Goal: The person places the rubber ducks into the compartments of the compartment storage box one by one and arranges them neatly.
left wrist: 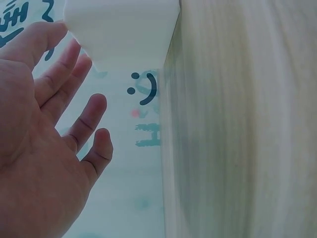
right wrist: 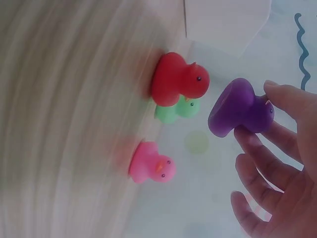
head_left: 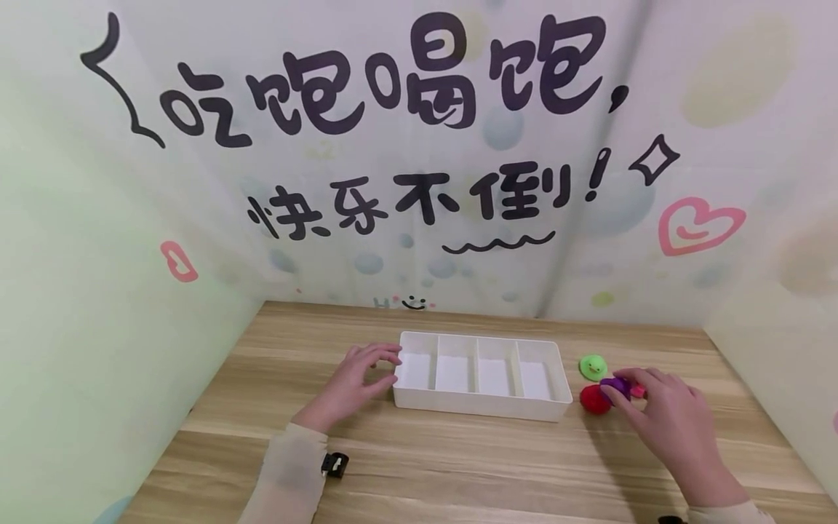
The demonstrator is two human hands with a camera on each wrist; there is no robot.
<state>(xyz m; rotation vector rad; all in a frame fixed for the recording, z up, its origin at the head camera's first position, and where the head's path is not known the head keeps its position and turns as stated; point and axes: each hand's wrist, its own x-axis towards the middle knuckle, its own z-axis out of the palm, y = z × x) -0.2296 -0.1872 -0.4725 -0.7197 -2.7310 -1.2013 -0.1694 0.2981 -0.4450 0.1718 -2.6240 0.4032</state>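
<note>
My right hand (head_left: pixel 677 418) pinches a purple rubber duck (right wrist: pixel 239 107) between thumb and fingers, lifted off the table. Below and around it stand a red rubber duck (right wrist: pixel 177 79), a green rubber duck (head_left: pixel 593 367) and a pink rubber duck (right wrist: pixel 150 163). At the left end of a white divided tray (head_left: pixel 481 409), my left hand (head_left: pixel 353 382) has its fingertips at the end wall. In the left wrist view its fingers (left wrist: pixel 62 74) are spread and loosely bent, the tips against or close beside the tray. All the tray's compartments look bare inside.
The wood-grain table (head_left: pixel 406 466) runs back to a printed cloth wall (head_left: pixel 419 276) with large dark lettering. Pale side walls (head_left: pixel 98 327) close in left and right. The ducks stand close by the tray's right end.
</note>
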